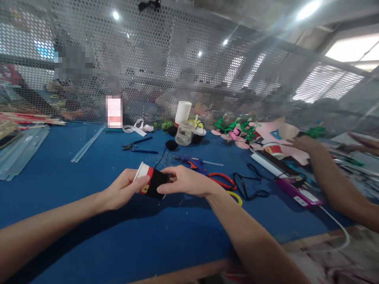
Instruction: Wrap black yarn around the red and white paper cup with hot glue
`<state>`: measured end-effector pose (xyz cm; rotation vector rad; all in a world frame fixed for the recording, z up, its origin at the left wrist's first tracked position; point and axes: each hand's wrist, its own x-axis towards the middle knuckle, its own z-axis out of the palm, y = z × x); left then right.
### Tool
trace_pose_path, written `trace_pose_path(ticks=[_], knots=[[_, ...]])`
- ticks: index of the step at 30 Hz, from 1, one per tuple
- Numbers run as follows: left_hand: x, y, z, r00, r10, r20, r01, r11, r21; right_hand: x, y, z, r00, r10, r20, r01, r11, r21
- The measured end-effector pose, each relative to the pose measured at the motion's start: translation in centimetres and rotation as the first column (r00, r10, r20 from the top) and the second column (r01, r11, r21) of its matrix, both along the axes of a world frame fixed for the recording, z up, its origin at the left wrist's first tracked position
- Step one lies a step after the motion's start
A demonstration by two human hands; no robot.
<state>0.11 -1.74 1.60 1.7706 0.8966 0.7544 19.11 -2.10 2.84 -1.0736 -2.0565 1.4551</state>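
A paper cup, white and red with a black band around its lower part, lies tilted on its side above the blue table. My left hand grips it near the rim, thumb across the printed side. Around the black-covered base end curl the fingers and thumb of my right hand. The black covering looks like wound yarn. From the cup a thin black strand runs up to a small black yarn ball just behind it. My right fingertips are partly hidden by the cup.
Behind lie pliers, a blue glue gun, a clear plastic cup and stacked white cups. Red-handled scissors and a purple power strip sit to the right. Another person's arm reaches in there. Glue sticks lie left.
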Motion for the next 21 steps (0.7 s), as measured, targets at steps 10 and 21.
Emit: trace_pose_path(ticks=[10,21], knots=[[1.0,0.5,-0.5,0.983,0.168,0.080,-0.104,0.854,-0.510,-0.9,-0.1,-0.9,0.984,-0.100,0.145,0.047,0.942,0.332],[1.7,-0.3,-0.8,1.000,0.029,0.002,-0.026,0.920,-0.392,-2.3,0.0,-1.6,0.956,-0.089,-0.281,0.172,0.942,0.287]])
